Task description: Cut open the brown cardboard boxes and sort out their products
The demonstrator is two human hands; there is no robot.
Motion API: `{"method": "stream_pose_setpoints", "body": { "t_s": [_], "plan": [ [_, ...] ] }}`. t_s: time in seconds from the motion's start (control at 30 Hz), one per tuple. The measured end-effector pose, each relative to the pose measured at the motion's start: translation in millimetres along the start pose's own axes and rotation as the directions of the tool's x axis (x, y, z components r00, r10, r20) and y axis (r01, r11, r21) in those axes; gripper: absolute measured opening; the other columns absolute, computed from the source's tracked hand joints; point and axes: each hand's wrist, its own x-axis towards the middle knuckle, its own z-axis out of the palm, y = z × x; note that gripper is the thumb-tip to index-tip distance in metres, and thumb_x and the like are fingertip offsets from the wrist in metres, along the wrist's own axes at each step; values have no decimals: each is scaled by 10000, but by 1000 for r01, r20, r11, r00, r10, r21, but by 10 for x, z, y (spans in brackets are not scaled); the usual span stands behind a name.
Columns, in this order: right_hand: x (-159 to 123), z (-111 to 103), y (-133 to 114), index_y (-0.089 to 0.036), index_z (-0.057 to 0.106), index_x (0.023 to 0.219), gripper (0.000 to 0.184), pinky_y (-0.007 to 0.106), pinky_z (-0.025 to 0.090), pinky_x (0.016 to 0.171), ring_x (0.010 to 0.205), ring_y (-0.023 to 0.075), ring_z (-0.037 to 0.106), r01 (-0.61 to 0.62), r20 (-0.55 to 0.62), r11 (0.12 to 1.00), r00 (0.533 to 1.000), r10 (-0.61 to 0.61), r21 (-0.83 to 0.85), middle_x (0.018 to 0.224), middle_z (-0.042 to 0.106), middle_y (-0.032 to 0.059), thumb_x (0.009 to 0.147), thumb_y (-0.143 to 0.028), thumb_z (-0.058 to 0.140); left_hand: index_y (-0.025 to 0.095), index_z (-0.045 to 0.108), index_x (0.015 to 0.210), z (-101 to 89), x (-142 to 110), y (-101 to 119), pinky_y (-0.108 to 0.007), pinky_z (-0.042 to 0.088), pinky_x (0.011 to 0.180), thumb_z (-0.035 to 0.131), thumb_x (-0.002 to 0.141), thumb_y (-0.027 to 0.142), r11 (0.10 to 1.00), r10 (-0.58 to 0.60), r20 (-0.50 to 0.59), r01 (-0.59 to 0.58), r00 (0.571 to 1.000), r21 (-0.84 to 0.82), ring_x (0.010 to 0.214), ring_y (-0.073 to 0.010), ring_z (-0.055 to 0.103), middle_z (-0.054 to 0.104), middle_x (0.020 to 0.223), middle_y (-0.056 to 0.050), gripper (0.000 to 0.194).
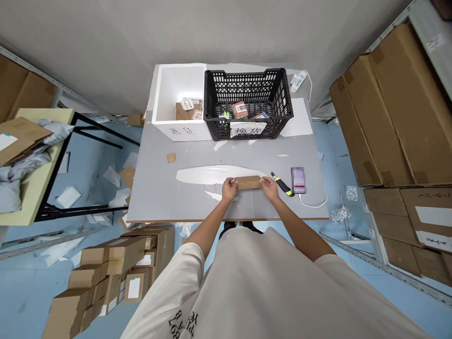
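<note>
A small flat brown cardboard box (248, 182) is held level between my two hands, close above or on the grey table near its front edge. My left hand (229, 188) pinches the box's left end. At the opposite end, the fingers of my right hand (270, 187) close on the right corner. Just right of that hand lies a black and yellow utility knife (283, 184). Beyond it, a phone (299, 180) rests on the table with a white cable plugged in.
At the table's back stand a white foam box (180, 127) and a black plastic crate (249, 127), both holding small packages. A small brown square piece (171, 157) lies left. Cardboard boxes (370, 117) fill the right rack; more boxes (116, 254) are stacked on the left floor.
</note>
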Motion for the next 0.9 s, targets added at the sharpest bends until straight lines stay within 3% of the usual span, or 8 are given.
{"method": "stream_pose_setpoints", "body": {
  "t_s": [0.2, 0.33, 0.43, 0.53, 0.73, 0.9],
  "plan": [
    [122, 9, -24, -194, 717, 987, 379, 421, 488, 1041, 1079, 257, 668, 15, 22, 1000, 1000, -16, 9, 1108, 742, 109, 766, -496, 663, 173, 623, 1138, 7, 90, -2, -355, 504, 949, 648, 902, 382, 1000, -13, 9, 13, 1000, 15, 1002, -207, 663, 695, 1109, -114, 317],
    [126, 24, -41, -201, 704, 981, 325, 419, 489, 1047, 1078, 251, 679, -17, 36, 999, 999, 16, 40, 1112, 748, 97, 757, -433, 660, 180, 589, 1235, 20, 88, 1, -375, 483, 1007, 614, 908, 326, 1000, -4, 57, 4, 998, -3, 1076, -210, 662, 703, 1166, -123, 359],
    [72, 8, 18, -204, 681, 1032, 354, 405, 518, 1003, 1050, 240, 691, -47, 48, 996, 998, 43, 76, 1150, 736, 94, 733, -392, 663, 205, 536, 1309, 53, 51, -68, -360, 480, 1032, 633, 837, 196, 996, 27, 74, -21, 997, -83, 1135, -186, 652, 678, 1257, -111, 481],
    [1, -21, 114, -211, 647, 1106, 410, 403, 529, 979, 1038, 232, 694, -97, 49, 993, 994, 94, 63, 1194, 719, 98, 722, -354, 666, 208, 525, 1313, 80, -13, -164, -375, 497, 1018, 659, 755, 116, 994, -19, 115, 31, 993, -104, 1134, -197, 659, 676, 1253, -111, 582],
    [-31, -59, 205, -209, 640, 1135, 439, 418, 536, 973, 1033, 237, 692, -168, 79, 986, 982, 169, -19, 1198, 710, 107, 703, -288, 658, 222, 545, 1283, 91, -28, -232, -373, 497, 1025, 628, 745, 101, 992, -111, 120, 117, 987, -45, 1139, -194, 652, 684, 1190, -85, 558],
    [46, -1, 125, -216, 624, 1233, 535, 411, 528, 1003, 1113, 245, 670, -167, 88, 986, 982, 165, 23, 1291, 672, 113, 707, -306, 666, 199, 499, 1359, 138, 93, -141, -384, 471, 1053, 598, 734, 93, 986, -138, 133, 148, 982, -71, 1221, -214, 610, 598, 1374, -129, 641]
  ]
}}
